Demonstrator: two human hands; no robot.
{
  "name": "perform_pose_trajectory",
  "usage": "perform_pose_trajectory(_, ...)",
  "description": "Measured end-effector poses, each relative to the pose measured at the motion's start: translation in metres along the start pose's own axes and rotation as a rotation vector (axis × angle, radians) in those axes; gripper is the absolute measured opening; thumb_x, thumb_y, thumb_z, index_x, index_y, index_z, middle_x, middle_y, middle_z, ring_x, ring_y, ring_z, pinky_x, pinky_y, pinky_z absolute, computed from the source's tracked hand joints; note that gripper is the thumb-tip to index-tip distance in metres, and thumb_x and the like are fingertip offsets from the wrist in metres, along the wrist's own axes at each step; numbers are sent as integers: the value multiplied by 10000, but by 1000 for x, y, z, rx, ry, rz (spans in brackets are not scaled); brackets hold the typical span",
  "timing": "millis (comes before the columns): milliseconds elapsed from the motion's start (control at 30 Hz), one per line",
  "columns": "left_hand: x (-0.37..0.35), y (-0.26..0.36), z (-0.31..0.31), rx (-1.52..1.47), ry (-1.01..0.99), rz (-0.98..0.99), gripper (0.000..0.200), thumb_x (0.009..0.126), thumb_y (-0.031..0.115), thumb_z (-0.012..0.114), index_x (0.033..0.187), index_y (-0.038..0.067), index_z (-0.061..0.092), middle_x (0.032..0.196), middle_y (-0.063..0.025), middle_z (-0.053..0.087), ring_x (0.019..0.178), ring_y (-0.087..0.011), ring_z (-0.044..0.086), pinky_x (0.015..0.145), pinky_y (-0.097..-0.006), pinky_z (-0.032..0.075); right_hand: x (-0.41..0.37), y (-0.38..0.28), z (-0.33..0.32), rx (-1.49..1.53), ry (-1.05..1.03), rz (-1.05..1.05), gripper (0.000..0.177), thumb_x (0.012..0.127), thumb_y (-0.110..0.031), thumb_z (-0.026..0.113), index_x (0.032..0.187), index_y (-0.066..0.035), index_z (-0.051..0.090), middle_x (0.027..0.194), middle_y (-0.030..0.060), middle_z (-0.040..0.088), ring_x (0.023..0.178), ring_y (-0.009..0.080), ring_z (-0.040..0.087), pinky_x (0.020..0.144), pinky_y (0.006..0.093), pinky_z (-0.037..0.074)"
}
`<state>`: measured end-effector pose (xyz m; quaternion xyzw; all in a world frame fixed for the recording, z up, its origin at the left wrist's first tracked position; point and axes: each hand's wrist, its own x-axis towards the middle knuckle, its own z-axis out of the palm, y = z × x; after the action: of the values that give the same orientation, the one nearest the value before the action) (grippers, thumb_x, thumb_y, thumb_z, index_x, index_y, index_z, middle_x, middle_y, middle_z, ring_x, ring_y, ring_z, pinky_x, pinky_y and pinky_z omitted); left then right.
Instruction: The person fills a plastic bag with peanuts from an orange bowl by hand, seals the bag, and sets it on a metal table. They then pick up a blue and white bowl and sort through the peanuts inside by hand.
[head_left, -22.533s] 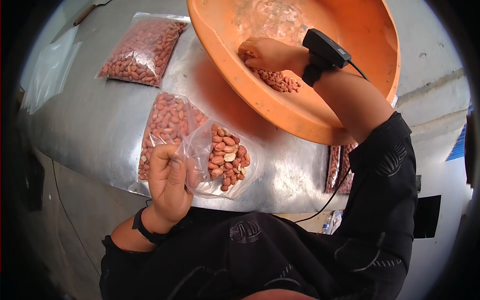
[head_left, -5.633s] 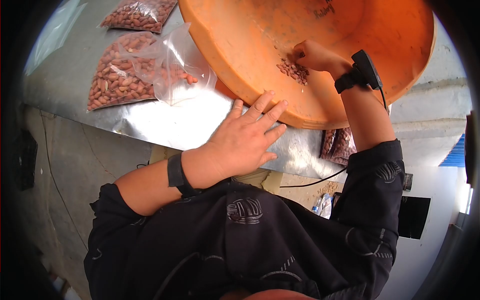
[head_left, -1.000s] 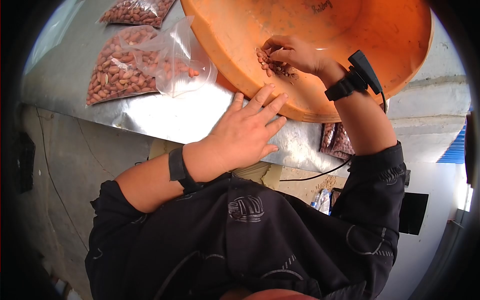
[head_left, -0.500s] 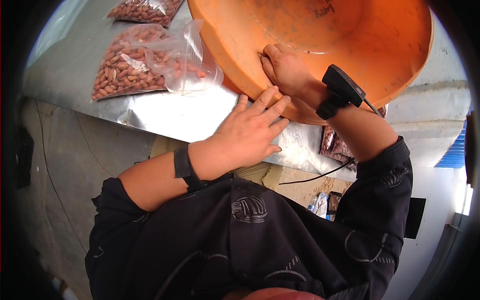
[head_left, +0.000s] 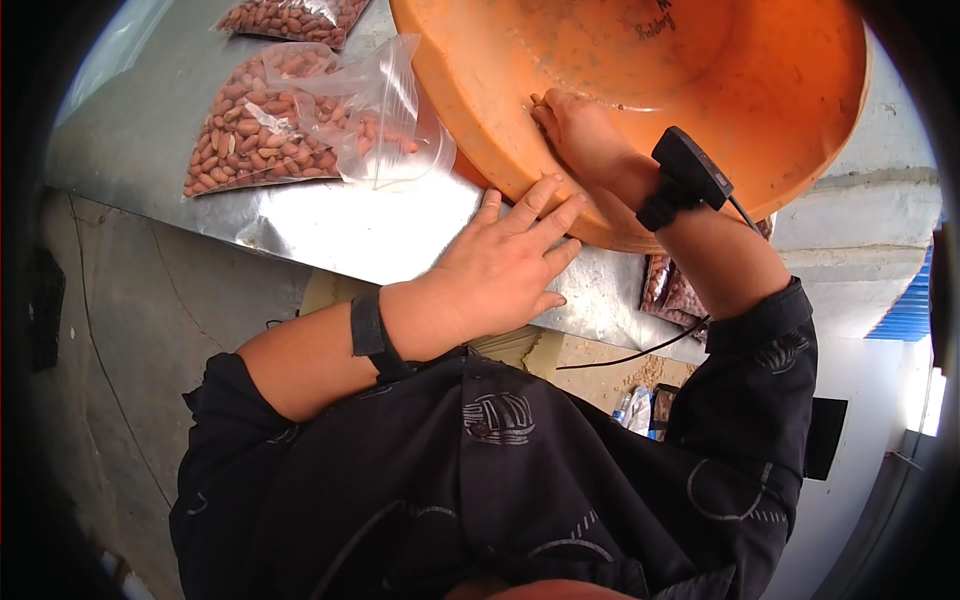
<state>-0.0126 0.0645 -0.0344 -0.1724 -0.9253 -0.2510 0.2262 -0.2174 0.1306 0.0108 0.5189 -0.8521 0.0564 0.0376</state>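
Observation:
A large orange basin [head_left: 760,110] is tilted on the metal table, its inside facing me. My left hand [head_left: 505,260] lies with fingers spread, the fingertips resting on the basin's near rim. Inside the basin, my right hand [head_left: 590,140] is at the near wall with its fingers curled and pressed together. Whatever those fingers may hold is hidden. A clear plastic bag of red-skinned peanuts [head_left: 260,135] lies left of the basin, its upper part loose and slack.
Another bag of peanuts [head_left: 295,20] lies farther back on the metal table [head_left: 130,150]. More filled bags [head_left: 675,290] show beneath my right forearm, near the table's front edge. A black cable [head_left: 635,357] hangs by that arm.
The basin has shifted slightly to the right and turned a little. My right hand has moved slightly along its inner wall. My left hand stays spread at the rim.

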Motion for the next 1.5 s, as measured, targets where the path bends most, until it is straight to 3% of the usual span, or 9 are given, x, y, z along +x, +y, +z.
perform_pose_trajectory(167,0,0,1,2,-9,-1,482,779,390,676,1166,108,620,1437,-116,330,1366,-333,205,944,-601,377,10,14,-22,251,-37,229,270,971,-247,476,840,-13,508,719,97,562,550,193,511,513,317,427)
perform_pose_trajectory(267,1,0,0,-1,-7,2,477,778,384,679,1161,105,621,1438,-115,331,1362,-335,212,939,-597,383,9,27,-44,1368,-123,562,206,959,-208,464,847,-38,494,695,75,530,511,172,446,461,289,363)
perform_pose_trajectory(300,1,0,0,-3,-3,4,475,778,383,680,1159,104,622,1439,-115,330,1362,-335,213,941,-598,381,4,12,-49,1466,14,578,196,970,-199,446,817,-76,452,687,15,435,508,74,332,433,205,261)
perform_pose_trajectory(533,2,2,-3,1,-20,3,488,777,381,680,1172,102,618,1439,-117,331,1361,-337,215,955,-613,372,-24,36,-59,2397,290,441,293,989,-258,374,807,-37,440,735,71,448,502,98,324,415,214,252)
perform_pose_trajectory(700,3,3,-4,23,-38,6,495,772,378,682,1178,102,617,1436,-117,334,1358,-340,219,952,-612,377,-44,13,-56,2343,499,542,435,990,-372,398,960,54,482,847,132,462,529,108,345,415,222,262)
perform_pose_trajectory(1000,-1,0,3,16,25,15,503,763,385,682,1172,104,608,1398,-136,363,1336,-351,247,952,-604,372,-39,-56,-75,1768,-237,391,102,950,-66,487,954,-14,575,752,40,527,464,44,319,388,176,250)
perform_pose_trajectory(1167,-3,-1,6,33,36,17,516,761,393,678,1182,106,598,1375,-130,388,1324,-358,266,944,-592,373,-3,-113,-81,1262,-496,248,128,933,-112,550,1000,-13,596,715,-6,521,466,15,321,399,184,223)
perform_pose_trajectory(1400,-4,-2,6,51,113,45,514,736,379,704,1156,99,609,1279,-113,472,1315,-374,285,919,-584,397,42,-150,-69,557,-283,-52,150,887,-94,584,987,11,620,735,16,574,560,42,464,498,192,387)
perform_pose_trajectory(1500,-5,-1,7,40,119,45,519,727,379,709,1154,101,613,1249,-109,495,1311,-374,300,918,-588,396,52,-158,-86,537,-336,-92,167,800,-78,638,921,36,638,716,86,630,652,151,606,609,284,492)
